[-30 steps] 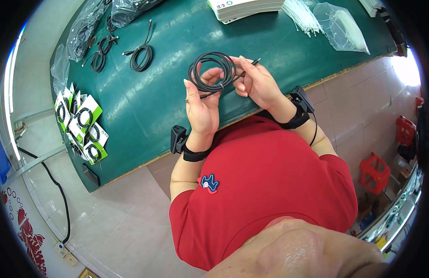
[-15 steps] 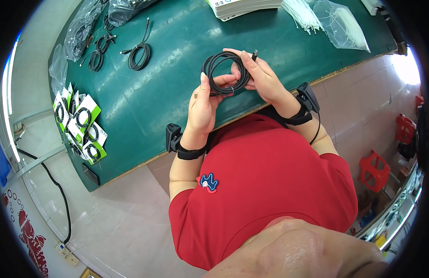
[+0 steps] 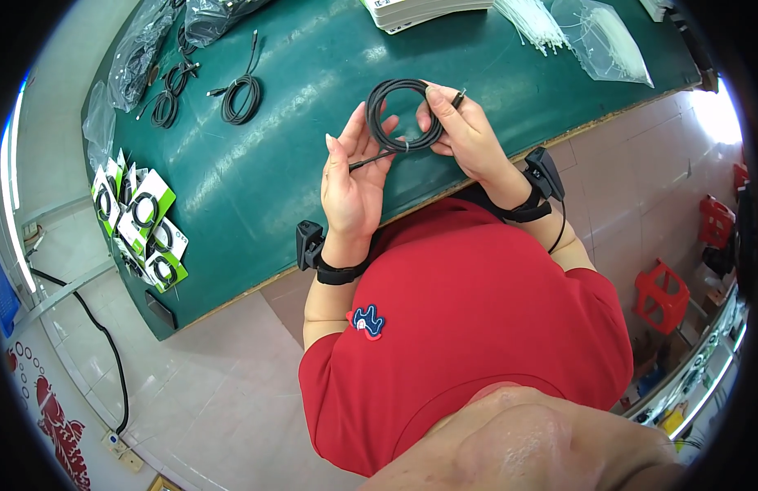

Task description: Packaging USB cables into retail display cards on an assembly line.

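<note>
A black cable (image 3: 374,116), wound into a round coil, is held up over the near edge of the table. My right hand (image 3: 474,143) grips the coil's right side between thumb and fingers. One plug (image 3: 458,99) sticks out above that hand. Palm up, my left hand (image 3: 353,192) is open at the coil's lower left, fingers stretched behind the ring. The other cable end (image 3: 360,164) runs out across the left palm near the thumb. A thin tie (image 3: 407,146) goes round the coil at its bottom.
On the green table (image 3: 297,155) lie two more coiled cables (image 3: 241,100) (image 3: 165,106) at the far left. Carded cables (image 3: 141,209) pile up at the left edge. Farther back are plastic bags (image 3: 141,53), a stack of white cards (image 3: 428,15) and white cable ties (image 3: 533,24).
My left hand has opened and drawn back from the coil's lower left, with the cable end now showing across its palm. My right hand keeps its grip while the coil shifts slightly up.
</note>
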A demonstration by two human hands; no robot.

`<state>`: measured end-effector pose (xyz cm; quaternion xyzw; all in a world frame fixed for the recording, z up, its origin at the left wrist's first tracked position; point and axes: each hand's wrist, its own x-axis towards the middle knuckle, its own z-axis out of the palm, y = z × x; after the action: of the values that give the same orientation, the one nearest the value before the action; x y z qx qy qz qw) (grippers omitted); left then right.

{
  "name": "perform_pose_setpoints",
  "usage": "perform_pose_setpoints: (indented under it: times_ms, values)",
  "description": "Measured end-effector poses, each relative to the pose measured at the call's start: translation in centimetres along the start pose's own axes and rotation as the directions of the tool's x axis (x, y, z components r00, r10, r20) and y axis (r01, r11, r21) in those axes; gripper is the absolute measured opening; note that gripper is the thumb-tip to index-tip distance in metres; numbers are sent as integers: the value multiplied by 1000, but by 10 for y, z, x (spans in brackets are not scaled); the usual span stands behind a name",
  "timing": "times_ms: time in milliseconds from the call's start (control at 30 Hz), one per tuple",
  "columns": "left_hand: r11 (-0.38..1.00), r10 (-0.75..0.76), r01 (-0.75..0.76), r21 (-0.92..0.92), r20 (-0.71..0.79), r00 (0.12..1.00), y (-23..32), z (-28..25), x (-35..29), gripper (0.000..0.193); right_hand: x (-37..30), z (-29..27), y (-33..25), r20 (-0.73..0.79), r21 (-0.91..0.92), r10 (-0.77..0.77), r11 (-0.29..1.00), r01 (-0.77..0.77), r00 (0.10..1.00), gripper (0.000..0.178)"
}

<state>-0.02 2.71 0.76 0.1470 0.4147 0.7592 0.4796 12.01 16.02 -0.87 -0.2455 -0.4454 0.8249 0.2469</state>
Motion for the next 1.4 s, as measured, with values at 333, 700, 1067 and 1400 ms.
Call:
perform_pose_setpoints:
  times_ms: [333,700,1067,1400]
  values:
    - [977,-167,182,-110,137,976,27,-7,2,68,-9,-4,-14,109,-151,-13,988,29,994,40]
    - [979,-117,92,181,131,984,14,5,5,41,-1,-5,-35,325,-376,175,926,-43,929,36]
    - [996,-88,89,4,-84,993,7,10,13,31,4,-1,-9,256,-127,230,971,-203,939,34]
    - [1000,6,-7,-12,-80,997,-6,14,15,31,12,2,-8,185,-201,87,978,-49,979,53]
